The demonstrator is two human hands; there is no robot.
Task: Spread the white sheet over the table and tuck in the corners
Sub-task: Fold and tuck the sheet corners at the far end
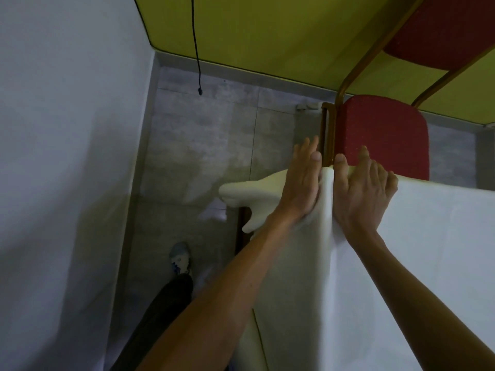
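Nearest, the white sheet (401,263) lies smooth over the counter, draping its near side; at the far corner both hands press flat with fingers extended, neither grip closed on cloth; the left hand (301,183) holds the hanging side, the right hand (359,194) pins the top; a loose flap (249,194) juts leftward, untucked; beyond, a red chair (380,137) crowds the corner; releasing pressure would likely let the fold spring out.

both hands, left (300,183) and right (359,194), press white sheet (428,236) at table corner
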